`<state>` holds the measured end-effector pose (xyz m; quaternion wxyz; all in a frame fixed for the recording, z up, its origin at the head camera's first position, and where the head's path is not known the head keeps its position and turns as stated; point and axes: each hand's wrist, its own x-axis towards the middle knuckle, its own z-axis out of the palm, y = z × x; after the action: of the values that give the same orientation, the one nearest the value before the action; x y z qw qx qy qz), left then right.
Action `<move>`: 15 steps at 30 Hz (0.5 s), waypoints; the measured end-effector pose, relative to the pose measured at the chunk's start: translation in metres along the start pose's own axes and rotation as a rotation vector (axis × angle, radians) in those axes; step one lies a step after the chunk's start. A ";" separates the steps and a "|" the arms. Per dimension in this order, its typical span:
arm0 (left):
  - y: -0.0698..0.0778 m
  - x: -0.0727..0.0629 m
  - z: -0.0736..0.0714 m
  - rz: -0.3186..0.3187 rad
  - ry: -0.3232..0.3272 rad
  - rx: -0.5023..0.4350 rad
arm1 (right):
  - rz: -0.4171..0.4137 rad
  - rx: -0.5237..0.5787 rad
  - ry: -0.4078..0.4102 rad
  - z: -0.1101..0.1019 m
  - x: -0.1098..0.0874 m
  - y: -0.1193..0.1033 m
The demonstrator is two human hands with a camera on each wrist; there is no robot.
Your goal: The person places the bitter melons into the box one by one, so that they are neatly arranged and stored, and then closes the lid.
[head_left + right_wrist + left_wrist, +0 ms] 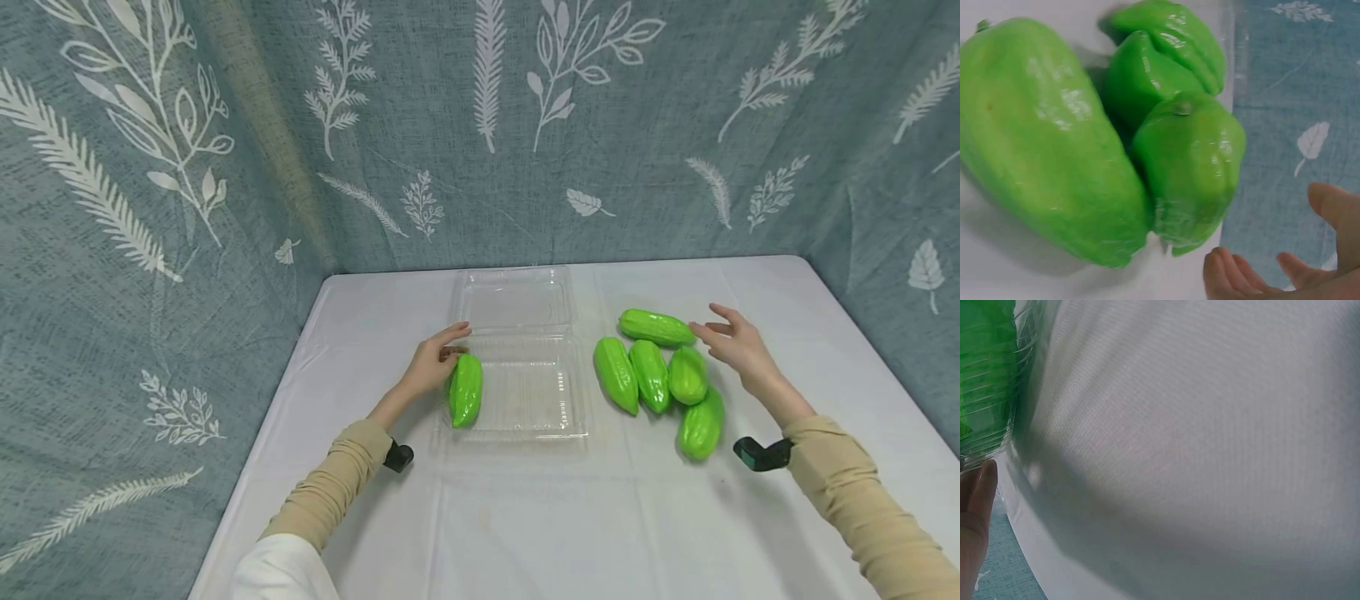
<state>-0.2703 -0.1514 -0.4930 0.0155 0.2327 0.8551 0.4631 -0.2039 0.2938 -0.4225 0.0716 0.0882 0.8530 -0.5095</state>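
A clear plastic clamshell box lies with its lid folded back. One glossy green, ridged, tapered vegetable sits along its left side. My left hand holds the box's left wall near the hinge, with a fingertip at the box's lower edge in the left wrist view. My right hand, fingers spread and loosely bent, hovers by the right end of a long green vegetable. Beside that one is a cluster of several more, including a plump green vegetable with a shiny film-like surface.
A white cloth covers the table. Blue-grey curtain with white leaf prints surrounds its back and sides. Black wrist cameras hang under both forearms, the right camera close to the lowest green vegetable.
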 end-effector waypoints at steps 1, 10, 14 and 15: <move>0.000 0.000 0.000 -0.001 0.001 0.000 | 0.014 -0.025 -0.015 0.000 0.000 0.001; 0.000 0.000 0.000 -0.003 0.003 0.005 | 0.074 -0.157 -0.137 0.003 -0.002 0.010; 0.000 0.000 0.000 0.000 0.008 0.012 | 0.098 -0.182 -0.163 0.005 -0.001 0.014; 0.001 0.000 0.000 0.002 0.010 0.013 | 0.104 -0.188 -0.168 0.005 -0.001 0.014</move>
<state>-0.2699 -0.1509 -0.4929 0.0095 0.2313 0.8581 0.4584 -0.1995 0.2956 -0.4371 0.1768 0.0821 0.8822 -0.4287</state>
